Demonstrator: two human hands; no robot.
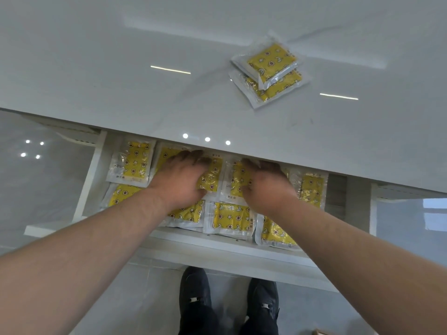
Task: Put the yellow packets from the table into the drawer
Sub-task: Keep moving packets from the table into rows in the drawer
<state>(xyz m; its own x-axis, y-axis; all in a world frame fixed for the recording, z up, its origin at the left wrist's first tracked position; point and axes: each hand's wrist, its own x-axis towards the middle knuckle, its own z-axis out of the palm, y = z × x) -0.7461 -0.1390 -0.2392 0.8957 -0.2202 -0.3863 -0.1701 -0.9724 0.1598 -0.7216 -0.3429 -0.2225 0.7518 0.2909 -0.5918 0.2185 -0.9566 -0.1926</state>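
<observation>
A white table is seen from above, and the drawer below its near edge is pulled out toward 6 o'clock. On the table, at about 1 o'clock from the middle of the view, two yellow packets are left in a small pile: the upper packet is laid across the lower packet and touches it. The drawer is filled with other packets laid flat side by side, for example the corner packet at 10 o'clock and the front packet at 6 o'clock. The left hand is placed palm down on the back row, its fingers stretched out toward 12 o'clock and resting on a packet, with nothing gripped. The right hand is laid just beside it at 3 o'clock, also palm down on the packets; its fingertips are blurred at the table edge, so it cannot be told if something is pinched. Two dark shoes are seen at 6 o'clock
</observation>
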